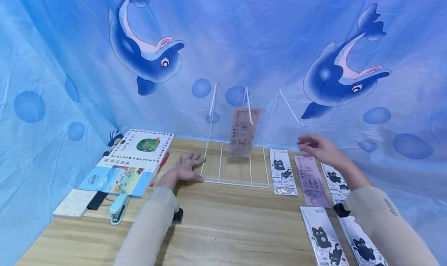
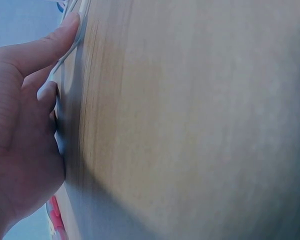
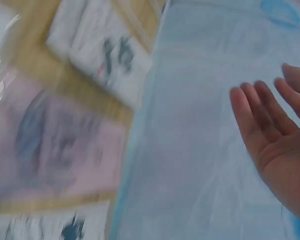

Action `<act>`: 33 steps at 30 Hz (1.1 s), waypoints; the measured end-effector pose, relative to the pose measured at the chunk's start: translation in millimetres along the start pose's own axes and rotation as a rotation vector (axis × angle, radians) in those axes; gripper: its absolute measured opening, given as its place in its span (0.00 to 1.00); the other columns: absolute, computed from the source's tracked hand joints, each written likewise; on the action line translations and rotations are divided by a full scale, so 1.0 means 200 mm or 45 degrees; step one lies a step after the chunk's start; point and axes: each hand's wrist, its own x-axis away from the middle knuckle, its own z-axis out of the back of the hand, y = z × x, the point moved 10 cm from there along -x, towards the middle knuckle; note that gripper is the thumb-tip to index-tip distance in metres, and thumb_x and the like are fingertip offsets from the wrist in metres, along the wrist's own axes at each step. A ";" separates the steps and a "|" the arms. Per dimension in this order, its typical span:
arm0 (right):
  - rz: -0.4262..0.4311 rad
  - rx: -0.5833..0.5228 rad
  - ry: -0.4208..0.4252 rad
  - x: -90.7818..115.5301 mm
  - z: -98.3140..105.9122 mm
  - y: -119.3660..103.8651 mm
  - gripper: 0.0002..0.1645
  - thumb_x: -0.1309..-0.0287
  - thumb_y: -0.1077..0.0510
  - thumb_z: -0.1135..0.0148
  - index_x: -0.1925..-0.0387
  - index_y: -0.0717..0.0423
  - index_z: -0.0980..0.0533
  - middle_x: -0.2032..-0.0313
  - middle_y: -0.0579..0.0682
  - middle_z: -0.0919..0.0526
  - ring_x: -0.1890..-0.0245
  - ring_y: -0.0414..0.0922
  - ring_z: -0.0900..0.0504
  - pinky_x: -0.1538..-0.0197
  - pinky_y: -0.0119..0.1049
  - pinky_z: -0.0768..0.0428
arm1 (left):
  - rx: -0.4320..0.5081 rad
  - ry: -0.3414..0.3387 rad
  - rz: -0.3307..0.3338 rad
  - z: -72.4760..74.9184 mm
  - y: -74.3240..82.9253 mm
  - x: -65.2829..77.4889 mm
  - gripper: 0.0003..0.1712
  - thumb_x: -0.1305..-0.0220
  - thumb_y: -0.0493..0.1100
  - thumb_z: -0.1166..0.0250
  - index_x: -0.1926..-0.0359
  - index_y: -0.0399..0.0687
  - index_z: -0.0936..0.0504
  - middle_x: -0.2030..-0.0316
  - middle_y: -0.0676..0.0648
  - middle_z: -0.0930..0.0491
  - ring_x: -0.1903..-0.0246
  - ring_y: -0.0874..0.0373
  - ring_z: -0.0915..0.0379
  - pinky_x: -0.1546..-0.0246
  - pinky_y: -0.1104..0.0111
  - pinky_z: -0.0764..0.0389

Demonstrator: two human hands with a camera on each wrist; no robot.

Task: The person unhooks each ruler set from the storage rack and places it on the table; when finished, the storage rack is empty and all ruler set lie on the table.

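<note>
A white wire display rack (image 1: 237, 186) with three tall hooked prongs stands at the back of the table. From its middle prong hangs a pinkish ruler-set packet (image 1: 241, 136). My left hand (image 1: 186, 168) lies at the rack's left side with fingers spread; its thumb (image 2: 65, 35) touches the wire base. Nothing is held by my right hand (image 1: 323, 151), which is raised with loosely bent fingers above a pink ruler-set packet (image 1: 310, 180). To the left of that packet lies a white ruler-set packet (image 1: 282, 171) with black cats. The right wrist view blurs the packets.
More cat-printed packets (image 1: 324, 235) lie at the front right, partly under my right sleeve. On the left are books (image 1: 118, 176), a red pen (image 1: 164, 159), a mint stapler (image 1: 119, 208), a black item (image 1: 96, 200) and a pale pad (image 1: 74, 202). A blue dolphin curtain (image 1: 244, 33) hangs behind.
</note>
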 end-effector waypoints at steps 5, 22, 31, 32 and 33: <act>0.179 -0.012 0.188 -0.16 -0.05 -0.22 0.29 0.35 0.58 0.42 0.35 0.61 0.34 0.41 0.65 0.23 0.53 0.48 0.15 0.55 0.17 0.20 | -0.020 0.010 -0.001 0.00 0.00 0.00 0.51 0.49 0.60 0.31 0.27 0.53 0.41 0.23 0.39 0.53 0.23 0.35 0.65 0.28 0.34 0.68; 0.301 -0.590 0.411 -0.49 -0.25 -0.56 0.28 0.34 0.61 0.44 0.33 0.56 0.34 0.46 0.62 0.20 0.49 0.44 0.19 0.53 0.26 0.17 | -0.010 0.000 0.015 0.00 0.00 0.00 0.50 0.48 0.59 0.30 0.27 0.53 0.41 0.23 0.40 0.54 0.23 0.37 0.66 0.27 0.35 0.69; 0.388 -0.517 0.426 -0.40 -0.23 -0.68 0.19 0.34 0.64 0.46 0.43 0.64 0.27 0.66 0.42 0.22 0.67 0.34 0.21 0.64 0.30 0.15 | -0.023 0.009 0.005 0.00 0.01 0.00 0.51 0.49 0.59 0.30 0.27 0.54 0.41 0.23 0.39 0.54 0.23 0.36 0.66 0.28 0.34 0.69; 0.393 -0.522 0.428 -0.39 -0.23 -0.70 0.18 0.34 0.65 0.46 0.44 0.65 0.27 0.66 0.44 0.21 0.68 0.35 0.20 0.64 0.31 0.15 | -0.021 0.006 0.008 0.00 0.01 0.00 0.51 0.49 0.59 0.30 0.27 0.54 0.41 0.23 0.39 0.54 0.23 0.36 0.66 0.28 0.34 0.70; 0.403 -0.515 0.430 -0.37 -0.23 -0.71 0.18 0.35 0.66 0.46 0.45 0.67 0.27 0.68 0.48 0.21 0.69 0.37 0.21 0.66 0.33 0.15 | -0.018 0.007 0.006 0.00 0.01 0.00 0.51 0.49 0.59 0.30 0.27 0.53 0.41 0.23 0.39 0.54 0.23 0.36 0.66 0.28 0.34 0.70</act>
